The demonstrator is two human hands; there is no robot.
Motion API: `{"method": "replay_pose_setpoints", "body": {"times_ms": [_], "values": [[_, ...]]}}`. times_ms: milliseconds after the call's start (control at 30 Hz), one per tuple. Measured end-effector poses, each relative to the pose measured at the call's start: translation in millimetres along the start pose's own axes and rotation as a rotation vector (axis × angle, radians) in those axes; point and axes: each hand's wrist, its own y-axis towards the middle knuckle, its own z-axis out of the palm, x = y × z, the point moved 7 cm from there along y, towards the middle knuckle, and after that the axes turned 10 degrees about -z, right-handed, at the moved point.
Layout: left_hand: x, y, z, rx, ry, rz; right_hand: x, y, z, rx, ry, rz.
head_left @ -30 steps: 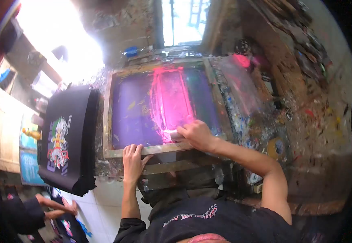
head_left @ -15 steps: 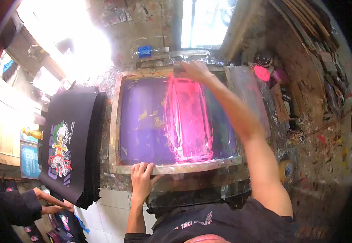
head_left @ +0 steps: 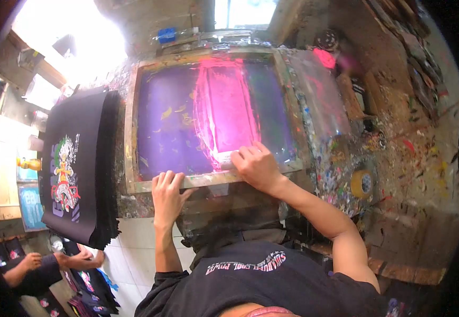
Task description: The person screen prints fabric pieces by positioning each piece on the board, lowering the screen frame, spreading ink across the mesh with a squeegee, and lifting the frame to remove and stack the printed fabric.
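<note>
A wood-framed printing screen (head_left: pixel 131 132) lies on the table before me, its mesh purple with yellow smudges. Pink ink (head_left: pixel 230 105) covers a tall band down its middle. My left hand (head_left: pixel 167 198) grips the frame's near rail, fingers over the top and thumb at the side. Near the lower end of the pink band, my right hand (head_left: pixel 257 168) is closed around a squeegee (head_left: pixel 225 158), mostly hidden under the fingers and touching the mesh. Left of the screen hangs a thick stack of black shirts (head_left: pixel 86 132), the top one bearing a colourful cartoon print.
A plastic bottle (head_left: pixel 168 36) lies beyond the screen. At right are a clear sheet (head_left: pixel 322 100), a pink ink lump (head_left: pixel 324 58) and a yellow tape roll (head_left: pixel 361 183) on the paint-spattered table. Another person's hands (head_left: pixel 84 259) show at lower left.
My right hand has drawn the squeegee from the far end of the screen toward me, to the near end. My left hand stays on the near rail. The view has shifted.
</note>
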Motion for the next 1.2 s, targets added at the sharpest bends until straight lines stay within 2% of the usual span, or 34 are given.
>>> {"method": "replay_pose_setpoints", "body": {"times_ms": [133,200,300,333,367,400,467,500,533,600,667,733,800,867,900,933,967,1000,1033,1067,1100,1167,1200], "values": [[-6.9,12.3,-19.6,0.029,0.071,0.07,7.4,2.6,-52.1,-0.098,0.034,0.08],[-8.1,20.5,-40.4,0.012,0.092,0.164,2.3,2.7,-83.4,-0.314,-0.04,0.3],[-29.0,57.4,-112.8,-0.126,0.084,0.236,-12.8,39.2,-132.9,-0.406,-0.039,0.218],[-46.8,68.2,-142.2,-0.172,0.067,0.188,-23.4,58.6,-149.4,-0.447,-0.078,0.18],[-70.4,70.2,-171.1,-0.456,0.186,0.319,-34.5,80.1,-167.8,-0.473,-0.138,0.168],[-71.1,67.6,-186.9,-0.703,0.039,0.316,-46.9,102.1,-188.4,-0.505,-0.202,0.162],[-72.3,52.4,-165.5,-0.852,-0.149,0.513,-79.9,142.4,-217.6,-0.375,-0.166,0.26],[-83.8,62.7,-134.9,-0.492,-0.111,0.465,-86.8,162.0,-246.1,-0.384,-0.158,0.252],[-91.8,60.0,-97.4,-0.134,-0.078,0.405,-100.6,180.6,-264.9,-0.257,-0.052,0.383],[-71.8,46.6,-18.2,0.18,-0.077,0.315,-131.5,196.0,-267.8,-0.126,0.066,0.511],[-23.7,27.1,52.7,0.326,0.02,0.311,-151.0,209.5,-278.3,-0.191,0.033,0.319],[-29.0,32.3,40.9,0.358,-0.017,0.258,-163.3,216.9,-290.7,-0.218,0.066,0.227],[-38.5,34.4,22.2,0.153,0.113,0.202,-168.8,231.0,-286.4,-0.209,0.122,0.171],[-37.0,38.1,15.9,0.032,-0.008,0.153,-188.1,255.4,-283.6,-0.338,0.173,0.151],[-28.6,37.0,26.5,0.11,-0.004,0.181,-200.3,273.3,-278.8,-0.46,0.243,-0.074],[-22.8,34.8,35.7,0.192,0.0,0.21,-204.0,277.5,-278.3,-0.467,0.239,-0.093],[-17.3,30.9,44.6,0.239,0.081,0.226,-215.1,281.5,-274.9,-0.406,0.179,0.018],[-29.3,29.0,30.5,0.084,0.041,0.324,-218.9,282.7,-278.3,-0.347,0.113,0.128],[-28.1,21.5,17.5,0.001,0.146,0.271,-215.3,282.2,-286.1,-0.357,0.102,0.115],[-31.3,13.1,-0.4,-0.08,0.247,0.217,-214.5,278.9,-285.0,-0.248,0.106,0.195],[-17.2,3.3,-9.3,-0.151,0.199,0.133,-215.6,275.1,-284.0,-0.138,0.102,0.275],[46.6,-22.3,-23.5,-0.313,-0.012,-0.024,-218.3,272.2,-288.6,-0.133,0.053,0.265],[77.4,-30.8,-36.2,-0.15,-0.133,-0.372,-219.7,273.3,-284.9,-0.129,0.036,0.252]]}}
